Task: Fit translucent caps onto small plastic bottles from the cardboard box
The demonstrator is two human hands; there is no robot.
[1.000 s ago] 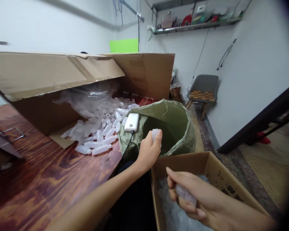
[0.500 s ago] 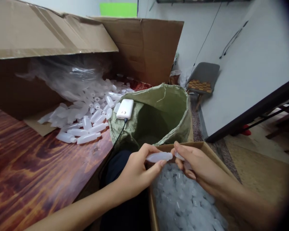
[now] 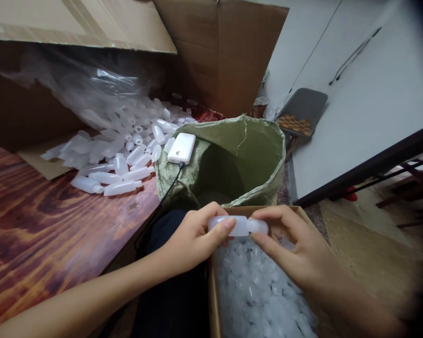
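A translucent white plastic bottle (image 3: 240,226) lies level over the carton, gripped between the thumb and fingers of my left hand (image 3: 206,234). On its neck end sits a ribbed translucent cap (image 3: 259,226). The thumb and forefinger of my right hand (image 3: 285,237) pinch this cap from both sides. Below both hands, many small translucent caps (image 3: 257,291) fill the open carton (image 3: 215,300). To the left, a heap of similar bottles (image 3: 127,159) lies on the wood-patterned table (image 3: 49,230).
An open green woven sack (image 3: 261,141) stands beyond my hands. Over its rim rests a white power bank (image 3: 182,148) with a black cable (image 3: 169,190). Behind the bottles is a large cardboard box (image 3: 229,51) with a plastic bag (image 3: 113,84). A grey chair (image 3: 308,105) stands by the wall.
The cap in my right hand has come onto the bottle's neck, where the two were slightly apart before. The right fingers have turned to pinch it. The view has tilted downward.
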